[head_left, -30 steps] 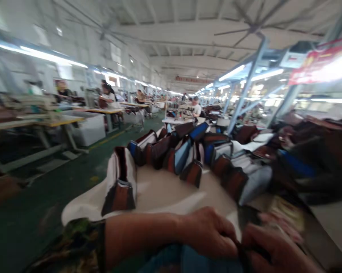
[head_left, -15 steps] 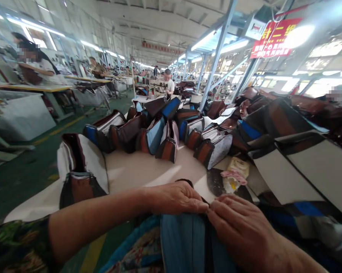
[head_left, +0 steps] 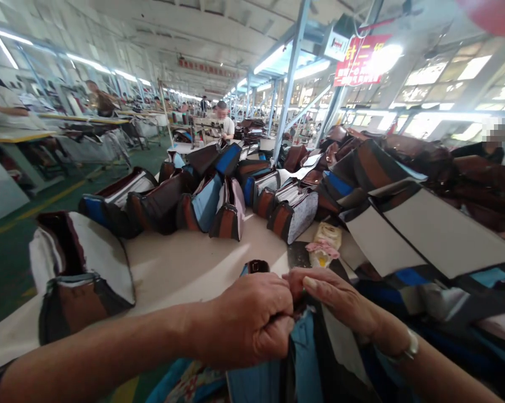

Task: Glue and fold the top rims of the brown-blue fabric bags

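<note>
**My 2 hands meet at the top of the blue bag piece**

From my head view, my left hand point(head_left: 252, 322) is folded almost into a fist, its fingers curled tight and closed on the top edge of the blue bag piece point(head_left: 305, 350). What exactly lies between those fingertips is hidden by my knuckles. My right hand point(head_left: 334, 296) meets it at the fingertips, fingers bent, the thumb laid straight along the top towards my left hand; I cannot tell whether it pinches anything. A metal band point(head_left: 411, 344) circles my right wrist.

The blue bag piece hangs directly below my fingers, with light-blue faces either side of a dark strip. A dark strap end with a buckle point(head_left: 257, 266) pokes up just beyond my left knuckles.

Past my hands, a pale tabletop point(head_left: 177, 257) carries a row of open bags point(head_left: 197, 207). 1 white-sided bag point(head_left: 84, 280) stands nearer, to the left. A yellow-and-pink bundle point(head_left: 323, 245) lies beyond my right hand, and pale panels with dark edges point(head_left: 449, 229) lean to the right.
</note>
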A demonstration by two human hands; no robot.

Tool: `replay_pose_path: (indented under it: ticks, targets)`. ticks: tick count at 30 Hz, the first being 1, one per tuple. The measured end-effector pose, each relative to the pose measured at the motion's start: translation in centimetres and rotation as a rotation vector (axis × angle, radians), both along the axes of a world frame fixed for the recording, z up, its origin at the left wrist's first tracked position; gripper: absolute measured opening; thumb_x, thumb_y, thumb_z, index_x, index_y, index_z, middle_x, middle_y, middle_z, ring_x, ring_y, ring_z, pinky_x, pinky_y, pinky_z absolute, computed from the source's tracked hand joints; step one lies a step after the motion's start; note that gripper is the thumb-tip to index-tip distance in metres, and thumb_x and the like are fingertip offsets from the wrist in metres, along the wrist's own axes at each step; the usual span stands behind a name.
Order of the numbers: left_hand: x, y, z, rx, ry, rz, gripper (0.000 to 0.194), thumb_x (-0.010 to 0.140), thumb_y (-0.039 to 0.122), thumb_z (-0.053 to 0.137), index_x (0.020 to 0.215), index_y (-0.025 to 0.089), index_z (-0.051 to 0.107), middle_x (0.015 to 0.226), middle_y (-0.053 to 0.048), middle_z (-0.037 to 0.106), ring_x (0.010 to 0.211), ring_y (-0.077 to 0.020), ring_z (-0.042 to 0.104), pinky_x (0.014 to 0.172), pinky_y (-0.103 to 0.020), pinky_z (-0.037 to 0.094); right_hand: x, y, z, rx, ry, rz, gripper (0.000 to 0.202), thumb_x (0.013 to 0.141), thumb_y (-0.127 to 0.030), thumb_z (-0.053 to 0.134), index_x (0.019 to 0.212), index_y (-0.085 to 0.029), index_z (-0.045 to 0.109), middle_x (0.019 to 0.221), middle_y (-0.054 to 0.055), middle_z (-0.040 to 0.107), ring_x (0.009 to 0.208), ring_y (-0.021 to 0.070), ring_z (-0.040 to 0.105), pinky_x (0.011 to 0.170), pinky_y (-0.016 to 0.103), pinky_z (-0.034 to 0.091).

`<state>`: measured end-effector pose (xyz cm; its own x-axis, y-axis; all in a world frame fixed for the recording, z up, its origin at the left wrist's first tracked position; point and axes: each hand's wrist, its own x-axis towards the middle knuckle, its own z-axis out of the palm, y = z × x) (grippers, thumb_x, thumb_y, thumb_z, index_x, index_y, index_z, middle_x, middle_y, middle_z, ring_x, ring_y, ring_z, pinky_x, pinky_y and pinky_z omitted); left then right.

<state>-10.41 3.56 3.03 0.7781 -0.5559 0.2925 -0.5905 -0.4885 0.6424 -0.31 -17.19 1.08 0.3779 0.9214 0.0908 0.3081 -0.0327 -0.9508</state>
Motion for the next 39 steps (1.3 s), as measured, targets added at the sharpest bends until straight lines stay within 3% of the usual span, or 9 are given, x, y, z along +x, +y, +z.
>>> replay_pose_path:
  ticks: [6,12,17,23,26,28,31,34,39]
  targets:
    - [1.9,3.8,1.4,0.026,0.036,0.003,0.013,0.077,0.012,0.046,0.066,0.019,0.045,0.07,0.0,0.049,0.068,-0.0145,0.046,0.071,-0.028,0.04,0.9,0.6,0.6,-0.016,0.03,-0.022,0.031,0.09,-0.047,0.064,0.085,-0.017,0.058,0.079,0.0,0.047,0.072,0.0141,0.039,0.063,0.028,0.03]
    - [2.2,6.9,-0.2,0.055,0.287,-0.045,0.017,0.067,0.004,0.05,0.076,0.015,0.06,0.092,-0.004,0.066,0.085,-0.0163,0.059,0.08,-0.024,0.046,-0.9,2.1,-2.2,-0.029,0.193,0.004,0.031,0.086,-0.042,0.071,0.086,-0.016,0.056,0.074,-0.003,0.044,0.067,0.0107,0.035,0.059,0.025,0.027]
    - [0.9,6.2,-0.9,0.061,0.451,0.045,0.048,0.069,0.003,0.046,0.108,0.017,0.071,0.098,0.0,0.069,0.088,-0.0154,0.061,0.081,-0.022,0.046,-1.3,2.9,-3.6,-0.024,0.259,-0.013,0.032,0.087,-0.045,0.07,0.089,-0.014,0.061,0.077,-0.001,0.048,0.071,0.0118,0.038,0.062,0.026,0.029]
    - [1.2,6.0,-1.0,-0.153,0.644,0.137,0.044,0.067,0.012,0.048,0.101,0.014,0.077,0.099,-0.004,0.073,0.091,-0.0208,0.062,0.081,-0.028,0.045,-0.6,3.2,-3.0,-0.014,0.261,0.034,0.029,0.088,-0.041,0.072,0.086,-0.014,0.06,0.072,-0.003,0.046,0.066,0.0101,0.036,0.059,0.025,0.026]
    - [1.5,5.8,-1.0,-0.276,0.721,0.163,0.029,0.073,0.024,0.058,0.09,0.012,0.078,0.085,-0.005,0.07,0.081,-0.0199,0.057,0.071,-0.028,0.043,-0.4,3.3,-3.2,0.013,0.285,0.069,0.028,0.089,-0.04,0.07,0.087,-0.014,0.061,0.072,-0.003,0.045,0.065,0.0095,0.035,0.058,0.025,0.025]
    - [1.5,5.3,-0.9,-0.262,0.725,0.187,0.031,0.078,0.042,0.068,0.085,0.012,0.075,0.072,-0.001,0.061,0.068,-0.0154,0.049,0.061,-0.027,0.037,-0.3,3.4,-3.5,0.035,0.309,0.083,0.027,0.09,-0.039,0.07,0.088,-0.013,0.061,0.072,-0.003,0.045,0.066,0.0095,0.035,0.058,0.026,0.026]
    - [1.4,4.3,-1.1,-0.147,0.716,0.248,0.048,0.07,0.06,0.079,0.071,0.014,0.066,0.057,0.006,0.041,0.055,-0.0097,0.033,0.048,-0.025,0.023,-0.3,3.7,-3.8,0.067,0.342,0.09,0.024,0.091,-0.035,0.069,0.089,-0.013,0.061,0.076,-0.002,0.048,0.068,0.0098,0.038,0.061,0.026,0.028]
    - [1.4,3.8,-1.4,-0.111,0.703,0.304,0.045,0.068,0.056,0.081,0.064,0.015,0.063,0.055,0.007,0.039,0.053,-0.0089,0.031,0.046,-0.026,0.02,-0.3,3.8,-3.8,0.082,0.364,0.11,0.022,0.092,-0.034,0.068,0.089,-0.013,0.061,0.08,-0.001,0.049,0.07,0.0099,0.039,0.062,0.026,0.029]
    - [1.7,3.7,-2.0,-0.168,0.747,0.313,0.023,0.071,0.035,0.075,0.078,0.013,0.074,0.059,0.004,0.051,0.054,-0.0098,0.038,0.048,-0.025,0.026,0.0,3.5,-3.8,0.038,0.301,0.098,0.022,0.093,-0.034,0.066,0.088,-0.014,0.06,0.075,-0.003,0.045,0.068,0.0101,0.035,0.06,0.027,0.026]
